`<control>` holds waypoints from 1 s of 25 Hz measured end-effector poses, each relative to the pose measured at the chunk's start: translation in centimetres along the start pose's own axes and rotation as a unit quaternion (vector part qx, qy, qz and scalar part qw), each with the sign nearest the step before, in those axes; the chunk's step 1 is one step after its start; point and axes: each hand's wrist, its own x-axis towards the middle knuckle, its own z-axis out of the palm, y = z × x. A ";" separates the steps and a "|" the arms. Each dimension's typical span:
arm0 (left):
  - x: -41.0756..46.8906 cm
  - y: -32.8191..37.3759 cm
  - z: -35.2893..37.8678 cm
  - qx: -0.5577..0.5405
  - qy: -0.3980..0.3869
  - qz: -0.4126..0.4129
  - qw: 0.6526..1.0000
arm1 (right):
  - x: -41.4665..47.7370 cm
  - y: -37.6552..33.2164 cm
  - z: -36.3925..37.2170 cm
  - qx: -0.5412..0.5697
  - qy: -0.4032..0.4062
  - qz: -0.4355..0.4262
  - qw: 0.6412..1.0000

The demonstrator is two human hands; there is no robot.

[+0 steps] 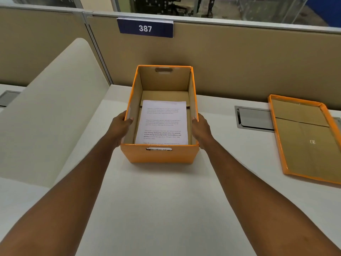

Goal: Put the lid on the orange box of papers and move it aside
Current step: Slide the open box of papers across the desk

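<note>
An open orange box (158, 154) stands on the white desk in front of me, with a stack of printed papers (163, 122) lying flat inside. My left hand (120, 126) grips the box's left wall, thumb over the rim. On the opposite wall my right hand (201, 129) holds on in the same way. The orange lid (306, 137) lies upside down on the desk to the right, apart from the box, its brown inside facing up.
A beige partition with a blue "387" sign (145, 28) rises just behind the box. A low white divider (55, 100) slopes along the left. A metal cable hatch (254, 118) is set in the desk, partly under the lid.
</note>
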 end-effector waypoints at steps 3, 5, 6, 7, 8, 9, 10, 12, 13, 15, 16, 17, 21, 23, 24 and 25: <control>-2.6 0.7 0.9 0.003 0.010 0.017 1.000 | -1.8 0.6 -1.7 0.005 0.011 -0.019 1.000; -5.0 1.1 1.7 0.007 0.014 0.040 0.999 | -3.6 1.2 -3.7 0.016 0.018 -0.028 0.999; -6.3 1.2 2.3 0.011 0.013 0.048 0.999 | -4.7 1.7 -4.8 0.015 0.024 -0.029 0.999; -7.9 1.1 2.9 0.015 0.010 0.051 0.999 | -5.9 2.4 -5.9 0.011 0.030 -0.028 0.999; -9.4 0.9 3.7 0.019 0.007 0.051 0.998 | -7.2 3.2 -7.0 0.006 0.036 -0.026 0.999; -10.9 0.5 4.5 0.025 0.004 0.049 0.998 | -8.6 4.0 -8.0 0.004 0.040 -0.024 0.999; -12.4 0.1 5.2 0.034 0.002 0.047 0.998 | -9.9 5.1 -8.9 0.003 0.043 -0.018 0.999; -15.5 -0.9 6.7 0.045 -0.006 0.052 0.998 | -12.9 7.5 -10.7 0.008 0.048 -0.007 0.999; -17.0 -1.4 7.2 0.048 -0.011 0.057 0.997 | -14.3 8.7 -11.4 0.011 0.051 -0.003 0.999; -19.8 -2.4 8.2 0.067 -0.013 0.065 0.996 | -16.7 10.9 -12.6 0.013 0.058 0.000 0.998; -21.0 -2.8 8.6 0.078 -0.011 0.068 0.995 | -17.7 11.8 -13.1 0.009 0.061 0.002 0.998; -22.0 -3.1 8.9 0.086 -0.007 0.071 0.994 | -18.6 12.5 -13.4 0.005 0.062 0.004 0.998; -24.4 -4.3 9.6 0.125 0.010 0.074 0.989 | -21.0 14.6 -14.2 0.008 0.058 0.007 0.998; -24.9 -4.6 10.0 0.154 0.015 0.073 0.985 | -21.5 15.4 -14.6 0.012 0.054 0.010 0.998; -25.3 -4.8 10.3 0.167 0.015 0.072 0.983 | -21.6 15.8 -14.7 0.012 0.052 0.013 0.999; -25.6 -4.9 10.6 0.177 0.015 0.070 0.982 | -21.7 16.1 -14.9 0.013 0.048 0.016 0.999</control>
